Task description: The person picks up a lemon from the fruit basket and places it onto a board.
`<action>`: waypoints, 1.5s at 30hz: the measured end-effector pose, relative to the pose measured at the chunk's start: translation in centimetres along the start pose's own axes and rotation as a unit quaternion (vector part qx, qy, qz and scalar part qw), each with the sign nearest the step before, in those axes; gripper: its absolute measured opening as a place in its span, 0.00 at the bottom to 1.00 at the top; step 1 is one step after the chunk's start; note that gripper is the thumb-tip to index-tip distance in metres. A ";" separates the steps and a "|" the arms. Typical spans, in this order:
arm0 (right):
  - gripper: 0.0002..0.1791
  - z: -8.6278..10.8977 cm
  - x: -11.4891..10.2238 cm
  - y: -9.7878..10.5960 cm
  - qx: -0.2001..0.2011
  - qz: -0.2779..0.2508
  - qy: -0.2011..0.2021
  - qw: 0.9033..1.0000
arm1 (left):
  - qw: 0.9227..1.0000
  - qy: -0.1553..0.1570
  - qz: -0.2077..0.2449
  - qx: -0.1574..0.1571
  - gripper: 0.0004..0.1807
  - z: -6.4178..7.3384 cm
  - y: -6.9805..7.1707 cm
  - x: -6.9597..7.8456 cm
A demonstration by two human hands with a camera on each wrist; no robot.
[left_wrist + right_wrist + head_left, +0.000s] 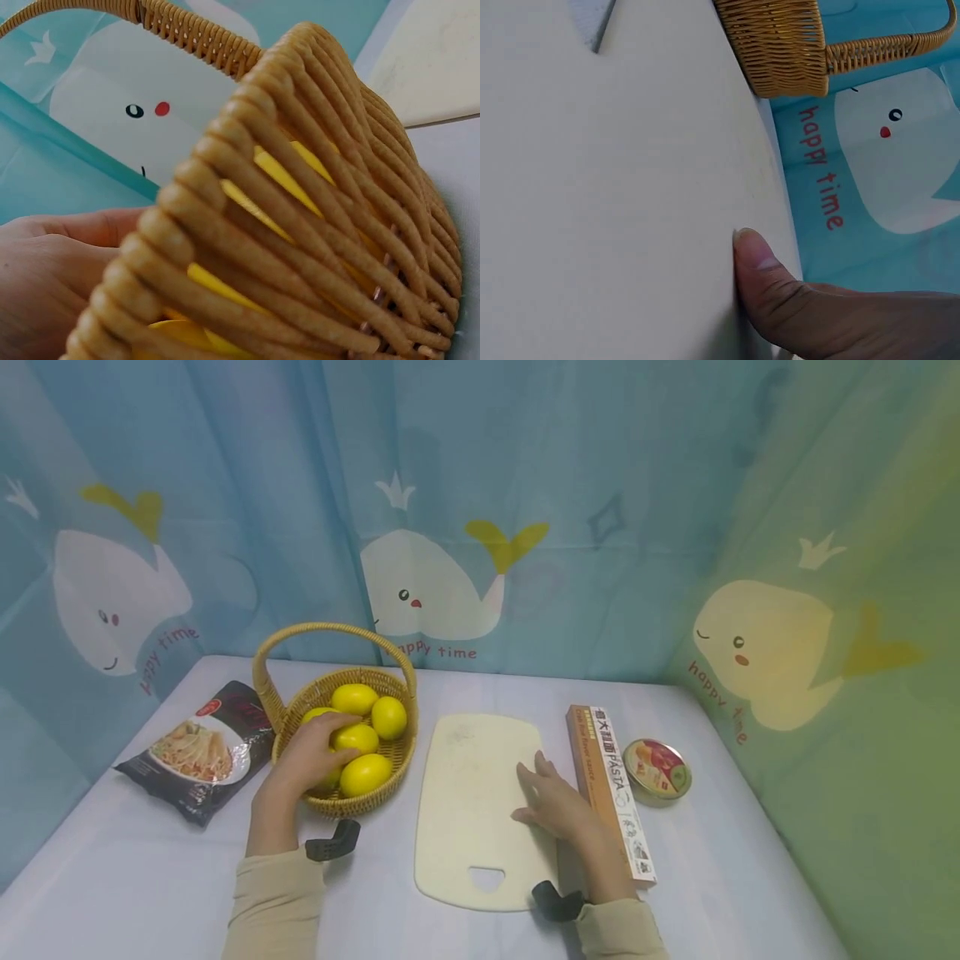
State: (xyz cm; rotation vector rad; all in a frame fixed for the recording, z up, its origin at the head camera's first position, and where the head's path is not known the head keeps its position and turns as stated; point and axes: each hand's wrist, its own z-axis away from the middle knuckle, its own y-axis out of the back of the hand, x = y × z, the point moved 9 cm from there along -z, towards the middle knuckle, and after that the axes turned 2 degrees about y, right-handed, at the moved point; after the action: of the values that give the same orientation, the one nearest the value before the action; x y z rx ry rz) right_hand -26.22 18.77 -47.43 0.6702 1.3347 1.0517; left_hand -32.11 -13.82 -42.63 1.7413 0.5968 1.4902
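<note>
A wicker basket (408, 752) with a tall handle holds several yellow lemons. My left hand (311, 756) reaches in over its near left side, thumb and fingers on either side of the middle lemon (356, 739). In the left wrist view the basket's woven wall (300, 195) hides the fingertips, and yellow shows through the gaps. My right hand (558, 802) is over the right edge of a cream cutting board (480, 793), its fingers loosely bent and holding nothing. The right wrist view shows that thumb (757, 262) right at the board's surface (630, 187).
Left of the basket lies a black noodle packet (198, 752). A long pasta box (611, 793) lies just right of the board, beside a round tin (657, 771). A blue curtain (600, 527) with whales hangs behind the white-covered table (375, 893).
</note>
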 end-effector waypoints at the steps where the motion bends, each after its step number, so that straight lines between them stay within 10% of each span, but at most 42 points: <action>1: 0.44 0.0 0.0 0.0 0.000 0.001 0.003 1.000 | 1.000 0.000 0.001 -0.002 0.26 0.0 0.0 0.0; 25: 0.46 0.0 0.3 0.0 -0.019 0.009 -0.002 1.000 | 1.000 0.008 -0.017 0.016 0.29 0.4 0.7 0.6; 36: 0.46 0.0 0.1 0.0 -0.018 0.004 -0.013 1.000 | 0.998 -0.029 -0.029 0.044 0.28 2.2 3.5 4.6; 45: 0.45 0.1 0.0 -0.1 -0.012 0.002 0.007 1.000 | 0.996 -0.085 0.002 0.039 0.28 3.2 2.0 10.1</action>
State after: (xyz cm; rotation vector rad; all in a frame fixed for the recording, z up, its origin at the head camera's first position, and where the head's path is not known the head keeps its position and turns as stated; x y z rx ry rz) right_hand -26.13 18.74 -47.51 0.6497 1.3311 1.0765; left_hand -27.12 -8.14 -34.94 1.9077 0.5689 1.3207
